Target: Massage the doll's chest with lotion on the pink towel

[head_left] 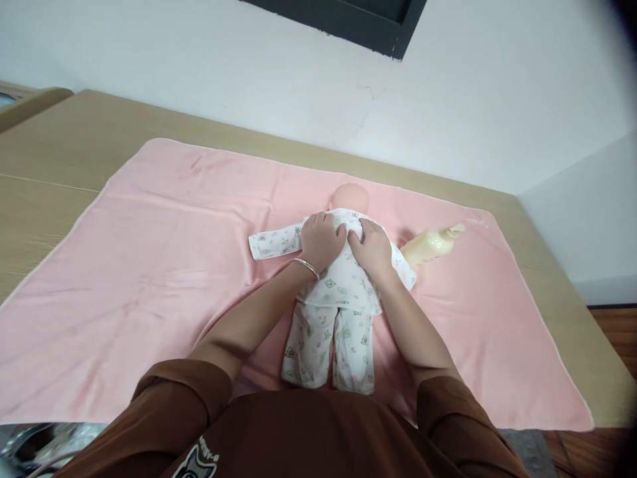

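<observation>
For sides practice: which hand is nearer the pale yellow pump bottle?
Right. The right hand, on the patterned white cloth shirt, is left of the bottle; the left hand, farther left.

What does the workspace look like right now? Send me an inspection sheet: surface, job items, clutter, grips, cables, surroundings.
Surface: pink blanket, creased, spread over a wooden table.
Job's things: doll lying on the blanket, head toward the wall, in patterned shirt and trousers.
Clutter: pale yellow bottle on its side, right of the doll.
Grips: left grip and right grip both laid on the upper shirt, not closed; bracelet at the left wrist.
Cables: thin cord-like strip at lower left; cannot tell whether it is a cable.
Surroundings: white wall with a dark frame; wooden floor at right.
</observation>
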`<state>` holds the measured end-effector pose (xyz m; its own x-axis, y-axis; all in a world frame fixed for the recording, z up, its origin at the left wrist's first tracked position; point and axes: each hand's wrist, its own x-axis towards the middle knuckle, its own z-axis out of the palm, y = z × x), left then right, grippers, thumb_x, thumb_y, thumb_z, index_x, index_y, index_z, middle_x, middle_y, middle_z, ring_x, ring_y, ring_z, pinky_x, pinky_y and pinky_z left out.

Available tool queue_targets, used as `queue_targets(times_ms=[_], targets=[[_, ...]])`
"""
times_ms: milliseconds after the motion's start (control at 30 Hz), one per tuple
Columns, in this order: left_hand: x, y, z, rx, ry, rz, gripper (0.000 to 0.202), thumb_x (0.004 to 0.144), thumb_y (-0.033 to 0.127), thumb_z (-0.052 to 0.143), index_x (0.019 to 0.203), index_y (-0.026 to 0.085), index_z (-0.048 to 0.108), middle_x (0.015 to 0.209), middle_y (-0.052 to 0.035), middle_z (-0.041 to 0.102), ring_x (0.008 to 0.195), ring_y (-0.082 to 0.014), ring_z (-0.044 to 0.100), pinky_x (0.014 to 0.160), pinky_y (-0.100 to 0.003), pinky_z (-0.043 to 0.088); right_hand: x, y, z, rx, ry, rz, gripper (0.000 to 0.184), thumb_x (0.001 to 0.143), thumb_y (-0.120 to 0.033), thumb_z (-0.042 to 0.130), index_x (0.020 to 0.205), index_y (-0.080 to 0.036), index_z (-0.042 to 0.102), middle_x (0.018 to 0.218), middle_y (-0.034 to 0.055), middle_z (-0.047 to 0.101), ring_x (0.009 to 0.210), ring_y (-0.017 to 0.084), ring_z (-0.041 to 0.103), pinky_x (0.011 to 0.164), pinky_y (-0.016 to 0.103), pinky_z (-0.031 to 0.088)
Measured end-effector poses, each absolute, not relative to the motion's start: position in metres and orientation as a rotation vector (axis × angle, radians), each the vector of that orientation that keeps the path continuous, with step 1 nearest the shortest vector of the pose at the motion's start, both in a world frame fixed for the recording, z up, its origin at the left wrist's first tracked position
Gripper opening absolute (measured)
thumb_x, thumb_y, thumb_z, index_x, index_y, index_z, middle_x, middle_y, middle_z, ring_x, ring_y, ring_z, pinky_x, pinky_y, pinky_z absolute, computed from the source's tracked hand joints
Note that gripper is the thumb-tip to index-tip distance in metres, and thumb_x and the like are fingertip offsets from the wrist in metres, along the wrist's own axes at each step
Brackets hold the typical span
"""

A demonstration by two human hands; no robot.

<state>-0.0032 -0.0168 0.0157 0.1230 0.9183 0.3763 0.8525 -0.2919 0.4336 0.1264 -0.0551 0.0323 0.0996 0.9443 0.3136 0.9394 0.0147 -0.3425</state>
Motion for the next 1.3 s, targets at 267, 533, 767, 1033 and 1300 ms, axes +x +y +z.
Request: queue_targets(times_ms=[267,533,767,1033,1300], targets=[[-0.011,-0.007,0.016,2.547,1.47,0.755,0.034,0.102,0.028,0.036,0.12,0.013,0.061,0.118,-0.0142,0.065,0.11,-0.0282,0.059,0.099,-0.042,0.042,0.13,-0.046,0.025,-1.856,-2.031,-0.029,0.046,0.096,-0.027,0.045,0.134,-0.005,0.058,0.143,0.0215,0.058,0.135,0.033,0.051,0.116,0.048,0.036],[-0.006,-0.019,0.021,2.369,1.722,0.863,0.024,0.096,0.033,0.05,0.095,0.015,0.068,0.102,-0.0131,0.067,0.103,-0.029,0.06,0.091,-0.041,0.046,0.119,-0.065,0.032,-1.965,-1.807,-0.056,0.038,0.098,-0.039,0.045,0.122,-0.022,0.069,0.134,0.01,0.067,0.126,0.028,0.06,0.104,0.041,0.049],[-0.007,-0.013,0.02,2.333,1.628,0.839,0.027,0.094,0.032,0.052,0.109,0.015,0.065,0.114,-0.0139,0.069,0.11,-0.0298,0.06,0.1,-0.043,0.044,0.133,-0.049,0.024,-1.927,-1.92,0.068,0.057,0.097,-0.035,0.043,0.145,-0.005,0.05,0.151,0.0215,0.05,0.144,0.034,0.043,0.121,0.054,0.029],[-0.009,-0.022,0.038,2.369,1.437,0.816,0.016,0.086,0.017,0.053,0.091,0.018,0.068,0.103,-0.0088,0.071,0.104,-0.0244,0.063,0.097,-0.037,0.048,0.121,-0.072,0.048,-1.945,-2.024,-0.043,0.044,0.1,-0.029,0.037,0.132,-0.014,0.062,0.134,0.017,0.065,0.128,0.032,0.058,0.105,0.044,0.048],[-0.01,-0.018,0.029,2.402,1.555,0.775,0.026,0.092,0.029,0.053,0.111,0.016,0.065,0.117,-0.0127,0.068,0.115,-0.0295,0.059,0.104,-0.044,0.044,0.138,-0.052,0.037,-1.928,-2.096,0.002,0.056,0.099,-0.033,0.041,0.147,-0.004,0.046,0.15,0.0228,0.051,0.142,0.035,0.045,0.118,0.05,0.034]])
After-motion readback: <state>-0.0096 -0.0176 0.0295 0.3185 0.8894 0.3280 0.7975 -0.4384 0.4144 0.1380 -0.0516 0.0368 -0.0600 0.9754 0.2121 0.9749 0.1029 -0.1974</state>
